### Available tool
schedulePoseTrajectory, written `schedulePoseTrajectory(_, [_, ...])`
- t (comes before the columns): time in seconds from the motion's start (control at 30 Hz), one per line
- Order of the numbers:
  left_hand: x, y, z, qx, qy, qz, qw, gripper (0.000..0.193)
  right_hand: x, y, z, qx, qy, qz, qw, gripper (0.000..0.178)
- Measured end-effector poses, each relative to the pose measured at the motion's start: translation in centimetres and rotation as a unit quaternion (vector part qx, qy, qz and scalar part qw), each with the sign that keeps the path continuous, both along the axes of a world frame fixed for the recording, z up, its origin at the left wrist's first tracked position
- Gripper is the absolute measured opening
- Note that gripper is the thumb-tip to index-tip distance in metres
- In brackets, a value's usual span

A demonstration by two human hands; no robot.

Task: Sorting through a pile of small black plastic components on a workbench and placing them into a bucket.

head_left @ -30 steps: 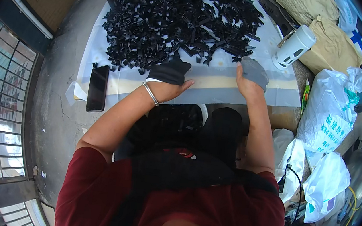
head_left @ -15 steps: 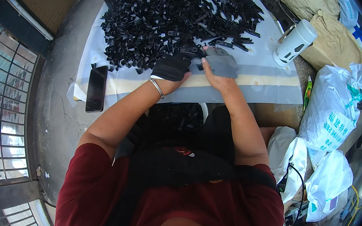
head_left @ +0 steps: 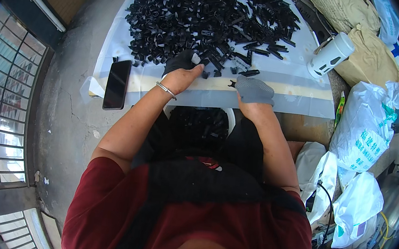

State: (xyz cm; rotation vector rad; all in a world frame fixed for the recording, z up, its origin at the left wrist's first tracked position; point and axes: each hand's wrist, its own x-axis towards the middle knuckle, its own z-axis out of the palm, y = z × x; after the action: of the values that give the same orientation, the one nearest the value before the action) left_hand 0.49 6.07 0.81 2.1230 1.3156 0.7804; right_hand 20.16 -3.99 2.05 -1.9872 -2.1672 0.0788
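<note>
A large heap of small black plastic pieces [head_left: 187, 20] covers the far part of a table, with several loose ones along its near edge. My left hand [head_left: 181, 73], in a black fingerless glove, rests against the heap's near edge. Its thumb is stretched out and apart from the bare index fingertip; the other fingers are hidden. My right hand [head_left: 256, 91], in a grey glove, is closed near the table's front edge. A small black plastic piece [head_left: 232, 84] sticks out of its left side. Another loose piece lies just beyond that hand.
A black phone [head_left: 117, 84] lies at the table's left corner. On the right stands a white tumbler [head_left: 331, 55]. A tub of black pieces [head_left: 199, 124] sits below the table edge by my lap. White sacks [head_left: 364, 128] and a brown paper bag [head_left: 372, 58] crowd the right side.
My hands were close together at the heap's edge; they have moved apart. The right hand has drawn back toward me and right with a black piece, while the left has shifted left and outward.
</note>
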Motion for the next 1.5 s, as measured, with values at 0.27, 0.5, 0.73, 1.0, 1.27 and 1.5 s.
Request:
schedulePoseTrajectory(0.27, [-1.4, -4.1, -0.7, -0.318, -0.324, -0.093, 0.886, 0.02, -3.2, -1.3, 0.6, 0.17, 0.24, 0.116, 0.949, 0.02])
schedulePoseTrajectory(0.5, [-2.4, -5.2, -0.8, -0.231, 0.003, -0.092, 0.969, 0.031, -3.3, -1.6, -0.3, 0.214, 0.062, 0.145, 0.964, 0.023])
schedulePoseTrajectory(0.73, [-2.3, -6.2, -0.7, -0.034, -0.068, -0.141, 0.987, 0.031, -3.5, -1.9, -2.2, 0.105, 0.203, 0.09, 0.969, 0.023])
schedulePoseTrajectory(1.0, [-3.5, -7.0, 0.3, -0.083, -0.054, -0.184, 0.978, 0.036, -4.1, -3.3, -2.0, 0.069, 0.392, 0.161, 0.903, 0.024])
schedulePoseTrajectory(1.27, [-4.2, -6.6, 0.3, -0.201, 0.006, -0.187, 0.961, 0.039, -5.1, -3.7, 0.1, 0.076, 0.324, 0.196, 0.922, 0.028])
schedulePoseTrajectory(1.5, [-4.0, -8.1, 2.2, -0.299, -0.071, -0.149, 0.94, 0.035, -5.9, -3.9, -1.0, 0.159, 0.276, 0.145, 0.937, 0.026])
